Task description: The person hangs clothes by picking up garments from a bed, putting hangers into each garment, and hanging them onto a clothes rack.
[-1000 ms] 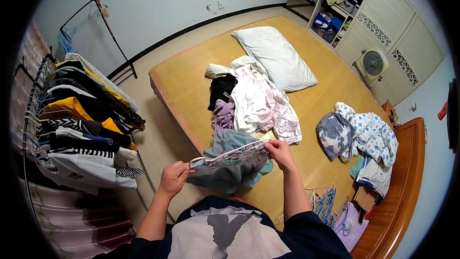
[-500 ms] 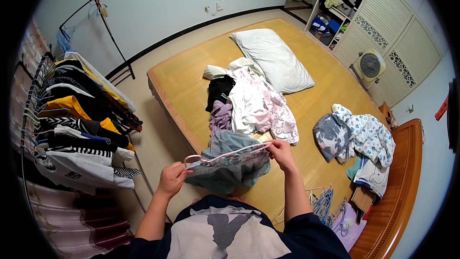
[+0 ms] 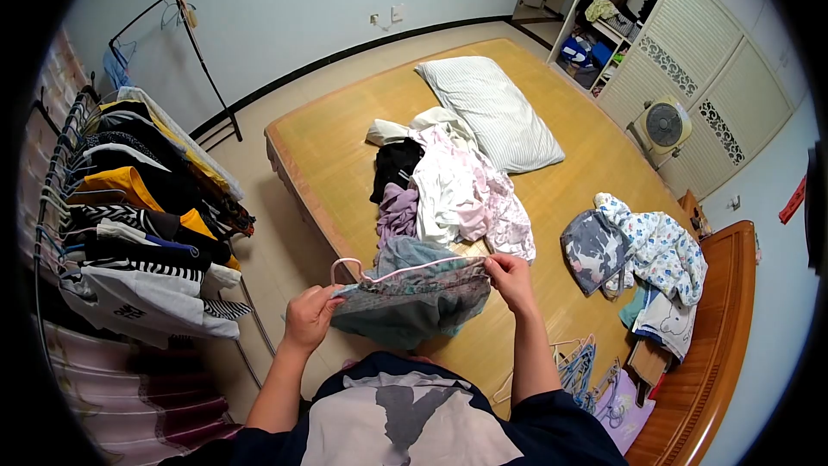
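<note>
A sheer grey-green garment (image 3: 410, 315) hangs between my hands at the near edge of the bed. Along its top edge runs a pink clothes hanger (image 3: 414, 270), its hook pointing up near the left end. My left hand (image 3: 310, 318) is closed on the garment's left corner, just below the hook. With thumb and fingers, my right hand (image 3: 511, 280) pinches the right end of the hanger together with the cloth. Beyond the garment lies a heap of white, pink, purple and black clothes (image 3: 457, 181).
A rack of hung clothes (image 3: 164, 198) stands at left. The bed (image 3: 336, 121) carries a striped pillow (image 3: 492, 112), a grey folded garment (image 3: 595, 250), a patterned white garment (image 3: 660, 246) and several loose hangers (image 3: 578, 367) near the wooden headboard (image 3: 720, 354). A fan (image 3: 666, 125) stands beyond.
The hanger's hook has swung from lying low to pointing upward. The garment's top edge is tilted up slightly, and both hands keep their grip in nearly the same place.
</note>
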Demonstrator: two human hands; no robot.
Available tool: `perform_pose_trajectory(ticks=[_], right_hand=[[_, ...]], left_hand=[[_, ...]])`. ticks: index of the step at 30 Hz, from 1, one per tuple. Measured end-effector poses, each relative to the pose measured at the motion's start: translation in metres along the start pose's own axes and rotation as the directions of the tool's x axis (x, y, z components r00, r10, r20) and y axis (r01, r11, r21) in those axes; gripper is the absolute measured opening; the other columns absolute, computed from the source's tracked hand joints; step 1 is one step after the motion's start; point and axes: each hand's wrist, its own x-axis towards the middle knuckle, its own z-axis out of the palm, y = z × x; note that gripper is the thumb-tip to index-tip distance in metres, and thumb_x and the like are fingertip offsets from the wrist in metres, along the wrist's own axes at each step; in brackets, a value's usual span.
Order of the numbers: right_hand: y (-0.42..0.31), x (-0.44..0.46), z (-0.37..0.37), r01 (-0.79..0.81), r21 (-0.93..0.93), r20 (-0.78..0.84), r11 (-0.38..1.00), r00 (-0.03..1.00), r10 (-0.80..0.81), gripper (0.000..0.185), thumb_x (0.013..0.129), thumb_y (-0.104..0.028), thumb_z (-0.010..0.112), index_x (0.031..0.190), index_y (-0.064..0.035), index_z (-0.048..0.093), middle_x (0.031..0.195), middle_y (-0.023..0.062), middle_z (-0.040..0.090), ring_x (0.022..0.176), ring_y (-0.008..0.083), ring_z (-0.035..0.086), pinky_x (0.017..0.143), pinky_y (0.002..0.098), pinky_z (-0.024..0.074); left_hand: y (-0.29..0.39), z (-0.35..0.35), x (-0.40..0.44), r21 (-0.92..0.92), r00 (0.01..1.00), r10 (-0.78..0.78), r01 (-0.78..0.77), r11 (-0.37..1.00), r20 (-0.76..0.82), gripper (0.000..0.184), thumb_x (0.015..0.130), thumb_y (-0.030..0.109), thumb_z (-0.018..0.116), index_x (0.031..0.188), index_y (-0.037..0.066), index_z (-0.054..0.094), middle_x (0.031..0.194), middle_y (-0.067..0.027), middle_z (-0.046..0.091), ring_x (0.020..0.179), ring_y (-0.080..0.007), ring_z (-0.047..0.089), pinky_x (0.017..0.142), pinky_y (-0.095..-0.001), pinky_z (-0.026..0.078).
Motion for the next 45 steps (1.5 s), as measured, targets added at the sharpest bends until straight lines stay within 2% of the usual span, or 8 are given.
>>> perform_pose_trajectory(ticks=[14, 22, 26, 30, 32, 35, 38, 45], right_hand=[[-0.055, -0.020, 0.023, 0.243, -0.278, -0.076, 0.930, 0.959, -0.273, 0.018, 0.084, -0.014, 0.062, 0.086, 0.0035, 0.066, 0.069, 0.0088, 0.065, 0.062, 0.0132, 0.059, 0.059, 0.0267, 0.0463], [-0.082, -0.026, 0.056, 0.582, -0.238, 0.228, 0.778, 0.812, -0.537, 0.010, 0.081, -0.009, 0.064, 0.084, 0.0002, 0.065, 0.073, 0.0119, 0.061, 0.067, 0.0229, 0.059, 0.060, 0.0317, 0.0454], [-0.091, -0.019, 0.040, 0.457, -0.142, 0.468, 0.878, 0.813, -0.347, 0.018, 0.085, -0.012, 0.062, 0.100, -0.0012, 0.065, 0.084, 0.0074, 0.063, 0.074, 0.0148, 0.059, 0.069, 0.0278, 0.0470], [-0.098, -0.032, 0.041, 0.371, -0.143, 0.671, 0.917, 0.718, -0.186, 0.024, 0.087, -0.013, 0.062, 0.107, -0.0005, 0.062, 0.090, 0.0065, 0.063, 0.077, 0.0140, 0.059, 0.072, 0.0276, 0.0486], [-0.084, -0.030, 0.045, 0.404, -0.063, 0.648, 0.913, 0.712, -0.271, 0.022, 0.086, -0.012, 0.062, 0.106, -0.0015, 0.062, 0.083, 0.0075, 0.063, 0.072, 0.0143, 0.059, 0.067, 0.0277, 0.0481], [-0.081, -0.027, 0.049, 0.565, -0.452, 0.411, 0.690, 0.819, -0.400, 0.012, 0.085, -0.013, 0.061, 0.093, -0.0041, 0.064, 0.067, 0.0148, 0.059, 0.059, 0.0244, 0.058, 0.056, 0.0329, 0.0445], [-0.105, -0.024, 0.058, 0.563, -0.507, 0.372, 0.653, 0.826, -0.424, 0.013, 0.085, -0.020, 0.061, 0.088, -0.0072, 0.064, 0.069, 0.0159, 0.061, 0.065, 0.0332, 0.060, 0.057, 0.0387, 0.0462], [-0.157, -0.026, 0.125, 0.818, -0.266, 0.487, 0.510, 0.570, -0.662, 0.009, 0.083, -0.015, 0.063, 0.083, -0.0056, 0.064, 0.066, 0.0135, 0.061, 0.060, 0.0302, 0.062, 0.053, 0.0361, 0.0472]], left_hand=[[0.021, -0.009, 0.017, 0.048, 0.983, 0.040, -0.049, 0.998, 0.179, 0.016, 0.083, 0.016, 0.062, 0.096, 0.009, 0.066, 0.065, -0.0103, 0.054, 0.057, -0.0277, 0.054, 0.050, -0.0370, 0.042], [0.012, -0.006, 0.030, -0.043, 0.956, 0.089, -0.080, 0.996, 0.278, 0.014, 0.082, 0.012, 0.063, 0.093, 0.005, 0.067, 0.068, -0.0107, 0.058, 0.061, -0.0275, 0.058, 0.056, -0.0348, 0.045], [-0.007, -0.014, 0.029, -0.213, 0.951, -0.004, 0.073, 0.974, 0.310, 0.013, 0.084, 0.014, 0.062, 0.088, 0.003, 0.068, 0.075, -0.0121, 0.065, 0.067, -0.0257, 0.063, 0.061, -0.0318, 0.049], [-0.007, -0.012, 0.035, -0.211, 0.969, -0.014, 0.068, 0.975, 0.247, 0.013, 0.086, 0.010, 0.060, 0.089, 0.000, 0.066, 0.076, -0.0126, 0.064, 0.068, -0.0244, 0.061, 0.063, -0.0319, 0.047], [-0.014, -0.011, 0.035, -0.208, 0.969, -0.016, 0.069, 0.976, 0.246, 0.013, 0.086, 0.011, 0.060, 0.090, 0.000, 0.066, 0.077, -0.0124, 0.065, 0.068, -0.0242, 0.061, 0.063, -0.0317, 0.047], [-0.015, -0.023, 0.037, -0.213, 0.975, -0.032, 0.080, 0.974, 0.221, 0.013, 0.086, 0.012, 0.060, 0.090, 0.001, 0.067, 0.077, -0.0120, 0.065, 0.069, -0.0241, 0.061, 0.063, -0.0314, 0.047], [-0.009, -0.048, 0.039, -0.233, 0.989, -0.038, 0.071, 0.970, 0.141, 0.013, 0.086, 0.014, 0.062, 0.090, 0.003, 0.067, 0.074, -0.0101, 0.062, 0.066, -0.0241, 0.058, 0.061, -0.0310, 0.046], [-0.026, -0.123, -0.006, -0.035, 0.982, -0.039, 0.033, 0.999, -0.187, 0.025, 0.080, 0.026, 0.068, 0.094, 0.005, 0.070, 0.083, -0.0052, 0.052, 0.072, -0.0177, 0.053, 0.063, -0.0292, 0.043]])
